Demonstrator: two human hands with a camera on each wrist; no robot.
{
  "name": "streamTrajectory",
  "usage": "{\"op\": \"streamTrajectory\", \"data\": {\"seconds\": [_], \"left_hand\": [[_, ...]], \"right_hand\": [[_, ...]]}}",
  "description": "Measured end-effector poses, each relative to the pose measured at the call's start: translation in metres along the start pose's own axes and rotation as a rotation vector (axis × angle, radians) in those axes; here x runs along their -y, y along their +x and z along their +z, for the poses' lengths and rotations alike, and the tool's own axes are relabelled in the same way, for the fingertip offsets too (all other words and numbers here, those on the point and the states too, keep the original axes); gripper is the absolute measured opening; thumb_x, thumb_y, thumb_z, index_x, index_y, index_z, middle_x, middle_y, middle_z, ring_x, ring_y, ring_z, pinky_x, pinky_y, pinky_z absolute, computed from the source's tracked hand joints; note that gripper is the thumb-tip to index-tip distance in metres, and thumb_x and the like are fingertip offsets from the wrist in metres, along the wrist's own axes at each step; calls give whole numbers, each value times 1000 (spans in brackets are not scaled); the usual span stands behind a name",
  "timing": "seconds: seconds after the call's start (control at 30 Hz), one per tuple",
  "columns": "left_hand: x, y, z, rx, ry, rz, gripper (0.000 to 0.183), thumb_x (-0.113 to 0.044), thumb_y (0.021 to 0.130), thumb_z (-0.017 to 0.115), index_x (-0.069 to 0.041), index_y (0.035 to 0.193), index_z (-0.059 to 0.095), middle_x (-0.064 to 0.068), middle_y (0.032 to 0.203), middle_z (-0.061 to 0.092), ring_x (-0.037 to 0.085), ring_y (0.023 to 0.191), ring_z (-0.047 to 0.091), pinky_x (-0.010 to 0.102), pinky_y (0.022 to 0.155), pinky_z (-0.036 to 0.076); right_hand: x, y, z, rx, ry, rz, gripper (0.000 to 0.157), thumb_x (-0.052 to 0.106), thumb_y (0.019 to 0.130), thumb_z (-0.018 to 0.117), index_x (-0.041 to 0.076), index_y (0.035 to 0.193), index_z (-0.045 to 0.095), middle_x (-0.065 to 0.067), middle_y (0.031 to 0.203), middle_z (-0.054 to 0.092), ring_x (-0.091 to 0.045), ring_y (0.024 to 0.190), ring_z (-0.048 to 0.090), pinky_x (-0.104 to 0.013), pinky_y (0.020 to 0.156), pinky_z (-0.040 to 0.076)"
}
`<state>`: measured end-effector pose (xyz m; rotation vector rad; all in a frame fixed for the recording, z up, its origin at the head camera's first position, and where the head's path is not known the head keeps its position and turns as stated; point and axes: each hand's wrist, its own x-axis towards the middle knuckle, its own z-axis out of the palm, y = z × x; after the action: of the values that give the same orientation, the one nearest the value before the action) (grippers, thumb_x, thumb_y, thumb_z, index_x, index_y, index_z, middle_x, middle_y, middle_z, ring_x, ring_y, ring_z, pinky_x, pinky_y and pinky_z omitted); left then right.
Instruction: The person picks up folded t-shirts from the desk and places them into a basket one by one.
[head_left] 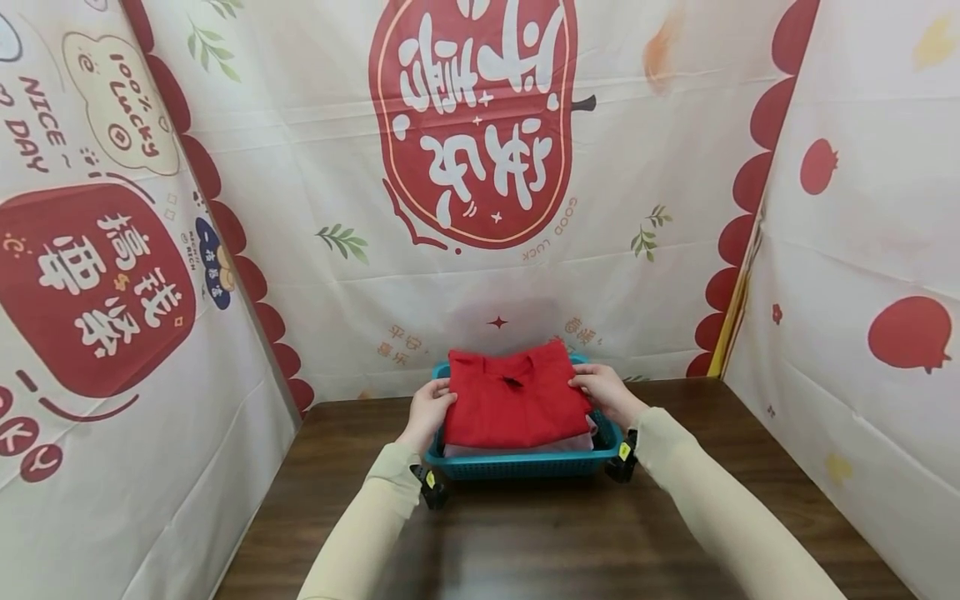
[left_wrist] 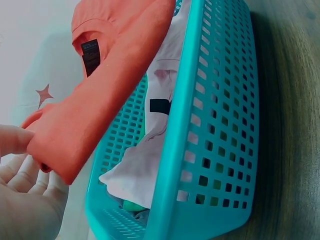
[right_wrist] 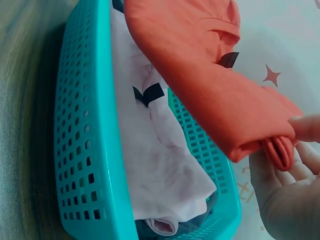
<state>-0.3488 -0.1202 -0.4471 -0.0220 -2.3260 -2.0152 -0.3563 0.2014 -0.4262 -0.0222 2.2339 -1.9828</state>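
Note:
A folded red shirt (head_left: pixel 517 408) hangs above a teal plastic basket (head_left: pixel 517 467), held at both sides. My left hand (head_left: pixel 429 410) pinches its left edge between thumb and fingers; in the left wrist view the shirt's dark neck label (left_wrist: pixel 91 56) shows. At the opposite edge my right hand (head_left: pixel 606 392) pinches the cloth, thumb on top and fingers beneath. Under it, a folded pale pink shirt (right_wrist: pixel 155 170) with a dark label lies in the basket. Darker cloth (right_wrist: pixel 200 227) peeks out below the pink shirt.
The basket stands on a dark wooden table (head_left: pixel 525 542), close to the back wall cloth (head_left: pixel 300 250). Printed cloths hang on the left (head_left: pixel 187 433) and right (head_left: pixel 847 275) sides as well. A black wrist camera (head_left: pixel 431 487) sits at the left wrist.

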Motion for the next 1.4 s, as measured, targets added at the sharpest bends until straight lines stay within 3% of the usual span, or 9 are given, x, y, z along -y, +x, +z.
{"op": "streamTrajectory", "data": {"seconds": [0.77, 1.4], "left_hand": [[12, 2, 9, 22, 20, -28, 34, -4, 96, 57, 1, 129, 58, 19, 115, 63, 29, 98, 62, 41, 83, 54], [23, 5, 15, 47, 111, -44, 39, -8, 95, 61, 0, 132, 55, 17, 117, 61, 32, 108, 57, 44, 91, 50]], "right_hand": [[-16, 7, 6, 7, -11, 26, 49, 0, 97, 46, -8, 145, 36, -27, 133, 48, -19, 91, 60, -31, 74, 55], [-23, 6, 7, 27, -22, 48, 51, 0, 96, 44, -6, 146, 34, -27, 138, 44, -29, 101, 56, -34, 75, 54]]}}
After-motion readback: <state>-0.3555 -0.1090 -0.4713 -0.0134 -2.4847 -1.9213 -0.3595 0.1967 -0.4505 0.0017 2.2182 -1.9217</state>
